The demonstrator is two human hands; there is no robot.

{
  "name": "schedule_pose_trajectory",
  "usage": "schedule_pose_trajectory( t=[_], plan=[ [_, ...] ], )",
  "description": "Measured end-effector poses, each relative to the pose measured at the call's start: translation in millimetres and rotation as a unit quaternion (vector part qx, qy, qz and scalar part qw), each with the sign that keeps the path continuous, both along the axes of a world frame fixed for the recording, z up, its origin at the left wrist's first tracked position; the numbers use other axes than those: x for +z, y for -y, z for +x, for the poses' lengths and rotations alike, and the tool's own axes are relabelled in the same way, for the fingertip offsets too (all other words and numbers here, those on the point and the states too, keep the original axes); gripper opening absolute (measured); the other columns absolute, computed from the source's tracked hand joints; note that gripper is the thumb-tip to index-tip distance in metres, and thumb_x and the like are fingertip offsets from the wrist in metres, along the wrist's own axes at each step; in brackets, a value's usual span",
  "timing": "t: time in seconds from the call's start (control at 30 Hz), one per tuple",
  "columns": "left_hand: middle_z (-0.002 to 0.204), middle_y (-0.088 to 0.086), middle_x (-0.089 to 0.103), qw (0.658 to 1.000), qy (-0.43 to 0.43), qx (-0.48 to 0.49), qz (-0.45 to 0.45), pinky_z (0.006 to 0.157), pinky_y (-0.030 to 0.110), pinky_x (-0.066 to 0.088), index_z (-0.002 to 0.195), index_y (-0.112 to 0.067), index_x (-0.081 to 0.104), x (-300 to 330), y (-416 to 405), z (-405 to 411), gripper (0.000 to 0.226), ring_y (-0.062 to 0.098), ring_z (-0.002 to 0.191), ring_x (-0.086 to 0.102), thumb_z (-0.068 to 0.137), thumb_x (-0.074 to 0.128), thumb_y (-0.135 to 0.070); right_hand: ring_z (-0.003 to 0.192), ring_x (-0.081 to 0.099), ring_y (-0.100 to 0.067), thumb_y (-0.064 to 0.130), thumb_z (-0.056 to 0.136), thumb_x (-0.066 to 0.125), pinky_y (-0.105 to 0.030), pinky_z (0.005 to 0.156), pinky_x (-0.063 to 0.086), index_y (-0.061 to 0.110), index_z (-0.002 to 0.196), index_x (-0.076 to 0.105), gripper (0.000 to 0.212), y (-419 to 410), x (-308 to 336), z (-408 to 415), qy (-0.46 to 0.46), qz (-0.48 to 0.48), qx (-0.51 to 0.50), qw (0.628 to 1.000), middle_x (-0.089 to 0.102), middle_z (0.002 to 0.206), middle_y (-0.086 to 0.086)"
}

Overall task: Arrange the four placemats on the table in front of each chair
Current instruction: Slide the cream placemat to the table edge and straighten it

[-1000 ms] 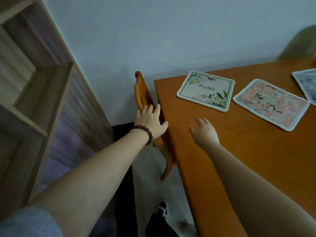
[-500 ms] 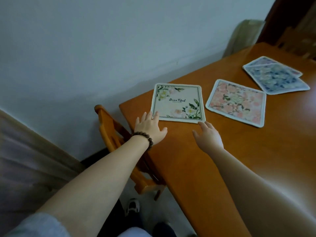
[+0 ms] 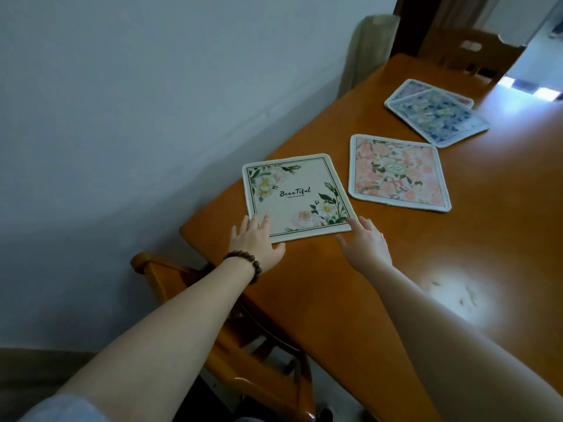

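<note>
Placemats are lying on the wooden desk [image 3: 350, 300]: the cream "Beautiful" placemat [image 3: 297, 196] near the corner by a chair [image 3: 243, 354], a pink floral placemat [image 3: 397, 173] just beside it, two blue placemats [image 3: 438, 118] overlapping farther off. The left hand [image 3: 256, 243] is resting spread, straight fingers on the cream mat's near-left corner; the right hand [image 3: 365, 242] is touching its near-right corner, fingers relaxed.

An orange-brown wooden counter [image 3: 350, 300] carries four placemats: a white mat [image 3: 297, 194] (printed "Beautiful") near the corner, a pink floral mat [image 3: 397, 173] just beside it, and a blue floral mat [image 3: 438, 120] overlapping another mat [image 3: 409, 88] farther along.
</note>
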State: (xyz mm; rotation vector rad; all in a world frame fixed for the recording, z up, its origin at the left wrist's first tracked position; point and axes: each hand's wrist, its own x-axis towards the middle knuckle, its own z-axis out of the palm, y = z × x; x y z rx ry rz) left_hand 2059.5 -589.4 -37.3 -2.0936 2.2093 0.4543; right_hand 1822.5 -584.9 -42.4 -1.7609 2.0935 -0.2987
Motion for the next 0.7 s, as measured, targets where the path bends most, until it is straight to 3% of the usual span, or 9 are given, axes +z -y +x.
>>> schedule_pose_trajectory(
  t=[0.4, 0.7],
  plan=[
    [0.158, 0.009, -0.014, 0.999, 0.016, -0.042, 0.021, 0.115, 0.048, -0.003, 0.151, -0.023, -0.005, -83, 54, -4, 0.099, 0.025, 0.144, -0.016, 0.078, 0.034, -0.079, 0.147, -0.003, -0.024, 0.065, 0.083, 0.053, -0.05, 0.118, 0.002, 0.031, 0.151, 0.011, 0.086, 63, -70, 15, -0.092, 0.08, 0.137, 0.983, 0.004, 0.16, -0.005],
    [0.158, 0.005, -0.015, 0.999, 0.01, -0.033, 0.032, 0.115, 0.051, -0.004, 0.15, -0.03, -0.005, -119, 74, -4, 0.091, 0.025, 0.144, -0.017, 0.081, 0.03, -0.078, 0.146, -0.006, -0.022, 0.075, 0.069, 0.058, -0.05, 0.115, -0.006, 0.037, 0.15, 0.008, 0.102, 102, -97, -5, -0.11, 0.073, 0.171, 0.976, 0.0, 0.161, 0.0]
  ],
)
